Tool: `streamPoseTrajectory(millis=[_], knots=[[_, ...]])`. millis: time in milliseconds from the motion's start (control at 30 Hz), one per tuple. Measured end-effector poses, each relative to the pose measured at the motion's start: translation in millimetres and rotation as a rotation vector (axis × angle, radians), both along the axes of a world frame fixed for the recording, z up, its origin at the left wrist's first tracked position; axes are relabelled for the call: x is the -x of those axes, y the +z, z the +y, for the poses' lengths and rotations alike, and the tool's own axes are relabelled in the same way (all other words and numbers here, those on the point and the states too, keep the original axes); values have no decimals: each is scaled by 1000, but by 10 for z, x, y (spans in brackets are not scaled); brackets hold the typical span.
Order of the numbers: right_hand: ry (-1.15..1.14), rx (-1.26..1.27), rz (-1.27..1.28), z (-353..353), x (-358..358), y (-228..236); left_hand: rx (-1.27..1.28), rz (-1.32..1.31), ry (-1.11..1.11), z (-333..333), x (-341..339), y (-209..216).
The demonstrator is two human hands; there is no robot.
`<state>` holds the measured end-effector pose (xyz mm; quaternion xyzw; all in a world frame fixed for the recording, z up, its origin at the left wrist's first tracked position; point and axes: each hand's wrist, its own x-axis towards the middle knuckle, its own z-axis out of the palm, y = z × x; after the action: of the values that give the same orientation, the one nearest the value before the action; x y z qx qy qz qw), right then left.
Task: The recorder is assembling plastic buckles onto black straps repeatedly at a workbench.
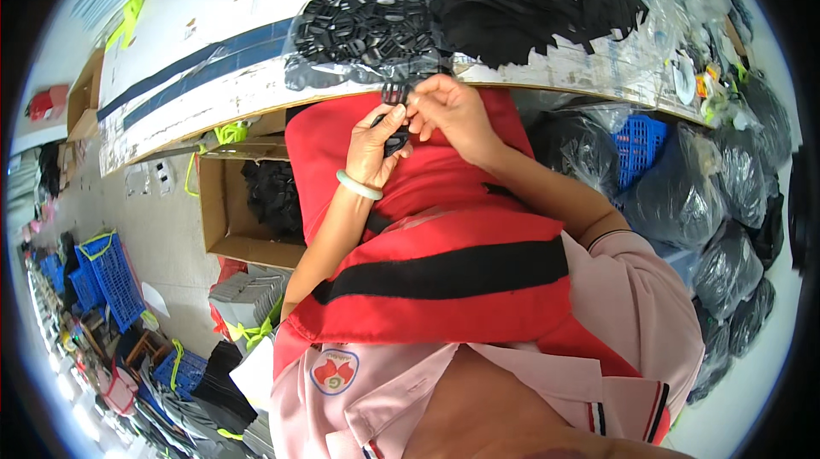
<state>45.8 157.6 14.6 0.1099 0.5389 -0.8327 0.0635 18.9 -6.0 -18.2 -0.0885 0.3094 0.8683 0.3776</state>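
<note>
L hand (376,147): fingers curled & clamped on a blk plastic piece (395,146). Blk buckle (395,93) pokes up just above the L thumb, beside the R fingertips. R hand (461,117): fingers bent in close together; can't tell if they grip the buckle. Heap of blk buckles (367,19) in clear plastic sits on the bench (239,6) just beyond the fingers; blk strips (538,6) beyond & to R. Red apron (461,322) below the fingers. Open cardboard box (215,203) w/ blk stuff to L, blue basket (639,147) well off R.
</note>
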Motion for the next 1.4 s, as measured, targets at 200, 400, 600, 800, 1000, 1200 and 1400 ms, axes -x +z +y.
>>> streamPoseTrajectory(millis=[200,400,600,800,1000,1200,1400], knots=[[232,-138,86,208,35,129,195,100,28,95,65,241],[183,-484,93,586,314,7,71,30,-45,97,339,132],[-6,-873,183,914,313,-91,-72,-57,-150,3,288,3],[13,-1220,238,826,212,-140,-16,-145,-200,80,134,-105],[-5,-1454,246,827,176,-185,116,-30,-249,131,96,-51],[-30,-1645,355,849,-67,-224,62,-52,-268,116,17,-124],[-25,-1479,316,1063,-186,-296,112,-75,-312,190,-8,-119]])
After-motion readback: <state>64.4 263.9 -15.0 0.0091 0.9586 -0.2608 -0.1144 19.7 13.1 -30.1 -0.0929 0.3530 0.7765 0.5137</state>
